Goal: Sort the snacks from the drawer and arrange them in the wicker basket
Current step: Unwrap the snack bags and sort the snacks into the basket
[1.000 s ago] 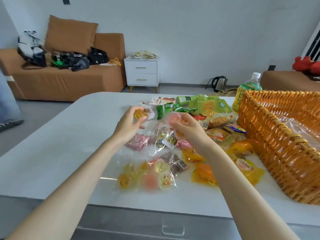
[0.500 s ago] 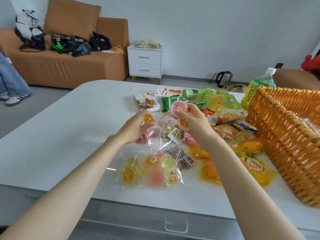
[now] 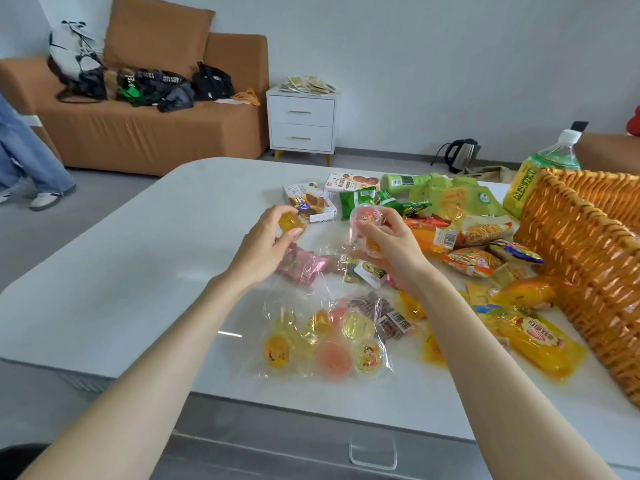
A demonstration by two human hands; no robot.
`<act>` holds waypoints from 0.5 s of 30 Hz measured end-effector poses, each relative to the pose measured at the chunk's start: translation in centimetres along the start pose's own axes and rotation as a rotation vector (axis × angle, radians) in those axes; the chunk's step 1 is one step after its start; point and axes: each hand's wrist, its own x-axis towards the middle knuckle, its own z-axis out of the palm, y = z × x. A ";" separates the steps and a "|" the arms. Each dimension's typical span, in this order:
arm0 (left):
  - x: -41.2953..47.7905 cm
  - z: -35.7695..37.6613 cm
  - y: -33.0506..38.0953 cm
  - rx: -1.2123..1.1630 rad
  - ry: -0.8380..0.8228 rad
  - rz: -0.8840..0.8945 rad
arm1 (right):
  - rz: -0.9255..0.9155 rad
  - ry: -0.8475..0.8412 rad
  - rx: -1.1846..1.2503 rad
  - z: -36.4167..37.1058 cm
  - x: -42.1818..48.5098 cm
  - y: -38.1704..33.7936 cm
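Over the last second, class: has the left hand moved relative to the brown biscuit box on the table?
Yes. The left hand, holding an orange jelly cup, has drawn back toward the person: earlier it covered the brown biscuit box, which now shows just beyond its fingertips.

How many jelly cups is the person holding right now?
3. A yellow cup in the left hand; a pink cup and an orange cup in the right hand. Fingers may hide more.

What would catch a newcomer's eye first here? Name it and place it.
The bright heap of snack packets on the white table, beside the orange wicker basket at right. Above it, the left hand holds a yellow jelly cup and the right hand a pink one.
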 end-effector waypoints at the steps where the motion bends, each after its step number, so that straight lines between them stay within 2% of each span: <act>1: 0.0 0.1 0.1 -0.023 0.000 -0.005 | 0.003 -0.004 0.032 0.0 -0.1 -0.1; 4: -0.1 0.1 1.0 -0.186 -0.006 0.001 | 0.014 -0.028 0.159 -0.5 -0.9 -0.9; 7: -0.2 -0.3 3.2 -0.329 -0.019 0.049 | -0.007 -0.062 0.156 -1.2 -2.4 -1.9; 15: -1.1 -1.4 6.2 -0.359 -0.053 0.141 | -0.057 -0.059 0.085 -2.5 -5.4 -3.0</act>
